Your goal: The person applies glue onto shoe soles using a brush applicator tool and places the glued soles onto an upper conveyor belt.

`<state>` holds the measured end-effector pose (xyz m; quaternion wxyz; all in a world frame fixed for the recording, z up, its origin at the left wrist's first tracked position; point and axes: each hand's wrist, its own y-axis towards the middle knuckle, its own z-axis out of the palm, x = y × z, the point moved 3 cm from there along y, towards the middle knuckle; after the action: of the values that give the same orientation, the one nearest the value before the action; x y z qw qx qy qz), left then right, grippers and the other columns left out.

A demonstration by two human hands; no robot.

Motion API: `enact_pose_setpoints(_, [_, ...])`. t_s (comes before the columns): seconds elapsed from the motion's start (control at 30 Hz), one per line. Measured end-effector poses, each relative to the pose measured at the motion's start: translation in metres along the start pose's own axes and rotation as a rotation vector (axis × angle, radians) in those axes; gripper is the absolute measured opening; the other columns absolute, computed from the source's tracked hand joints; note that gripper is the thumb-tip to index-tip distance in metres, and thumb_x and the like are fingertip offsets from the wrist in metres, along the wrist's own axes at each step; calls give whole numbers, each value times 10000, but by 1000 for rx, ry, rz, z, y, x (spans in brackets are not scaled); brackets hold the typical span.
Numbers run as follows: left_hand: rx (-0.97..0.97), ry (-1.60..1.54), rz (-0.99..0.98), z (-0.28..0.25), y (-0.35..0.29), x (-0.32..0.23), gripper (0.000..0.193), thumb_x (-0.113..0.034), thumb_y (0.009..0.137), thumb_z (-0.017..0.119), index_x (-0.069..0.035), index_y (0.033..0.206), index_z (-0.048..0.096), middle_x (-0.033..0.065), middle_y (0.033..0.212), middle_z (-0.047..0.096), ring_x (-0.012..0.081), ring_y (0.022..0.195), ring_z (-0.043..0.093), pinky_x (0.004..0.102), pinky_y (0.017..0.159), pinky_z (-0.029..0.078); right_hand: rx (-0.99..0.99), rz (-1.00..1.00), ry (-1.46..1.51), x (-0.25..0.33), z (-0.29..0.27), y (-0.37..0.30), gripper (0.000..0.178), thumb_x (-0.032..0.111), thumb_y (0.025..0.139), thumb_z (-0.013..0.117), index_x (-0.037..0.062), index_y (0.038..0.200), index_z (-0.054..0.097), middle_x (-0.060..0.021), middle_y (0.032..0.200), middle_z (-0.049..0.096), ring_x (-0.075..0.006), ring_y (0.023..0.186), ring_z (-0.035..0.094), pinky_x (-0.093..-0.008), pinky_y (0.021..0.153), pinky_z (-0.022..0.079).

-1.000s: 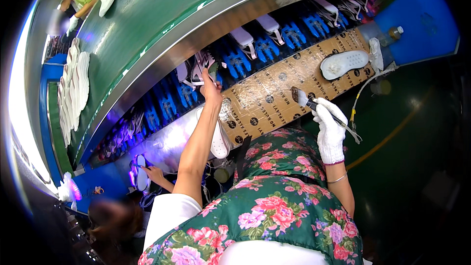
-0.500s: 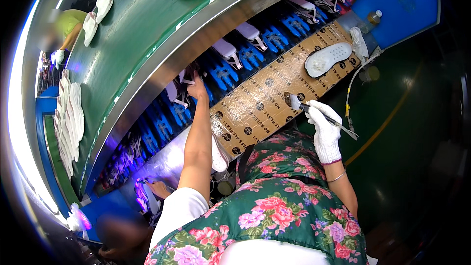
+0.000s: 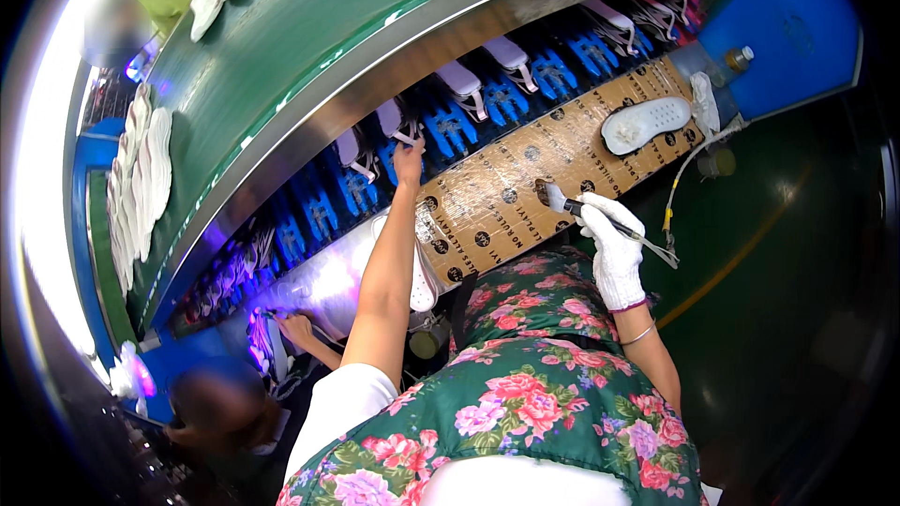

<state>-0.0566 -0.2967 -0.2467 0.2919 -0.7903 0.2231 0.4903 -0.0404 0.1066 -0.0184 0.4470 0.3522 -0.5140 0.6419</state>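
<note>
My left hand (image 3: 409,157) is bare and stretched forward to the row of blue holders (image 3: 450,126) under the green conveyor, fingers closed on a white shoe piece (image 3: 392,120) resting there. My right hand (image 3: 614,248), in a white glove, grips a brush (image 3: 562,202) whose dark bristles point left over the cardboard-covered bench (image 3: 525,189). A white shoe sole (image 3: 645,124) lies on the cardboard to the right, apart from both hands.
A green conveyor belt (image 3: 309,28) carries white soles along the top. More white soles are stacked at the far left (image 3: 141,183). Another person (image 3: 225,403) works at lower left, a hand (image 3: 298,328) near purple-lit holders. A blue box (image 3: 783,33) stands at right.
My left hand has pushed farther forward and slightly down the row to the shoe piece on the blue holders. My right hand keeps the brush, almost in the same place.
</note>
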Motion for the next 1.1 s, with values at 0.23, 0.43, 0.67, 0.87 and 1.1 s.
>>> enact_pose_setpoints(0.23, [-29,-71,-10,-40,-87,-13,542,-215,823,721,7,1294,571,171,1179,608,232,1051,598,340,930,462,148,27,8,-6,17,17,235,21,832,718,-22,1063,702,-81,924,714,-115,765,655,-218,661,504])
enact_pose_setpoints(0.43, [-345,576,-37,-103,-186,3,839,-281,714,808,-71,1424,412,206,1273,446,382,1208,408,469,1028,361,278,151,64,-13,36,24,256,34,836,716,-36,1081,687,-99,947,708,-132,770,657,-225,656,506])
enact_pose_setpoints(0.67, [-237,563,-350,-98,-232,26,1285,-435,574,892,-102,1538,111,301,1219,487,446,1133,510,494,973,429,344,237,59,-12,50,24,283,34,858,685,-56,1124,653,-109,908,694,-140,724,633,-235,636,491])
enact_pose_setpoints(0.87, [-270,580,-494,-92,-227,37,1320,-438,538,886,-10,1506,97,364,1266,480,450,1196,492,468,999,433,416,284,16,-14,49,21,282,37,868,666,-60,1133,648,-111,928,692,-148,741,633,-237,625,479])
enact_pose_setpoints(1.1, [-146,-266,-300,-62,-251,-39,955,-261,626,908,86,1324,356,185,1243,553,287,1124,575,371,933,506,571,330,98,-2,55,14,266,27,879,639,-63,1128,634,-147,1012,687,-159,757,620,-261,653,484])
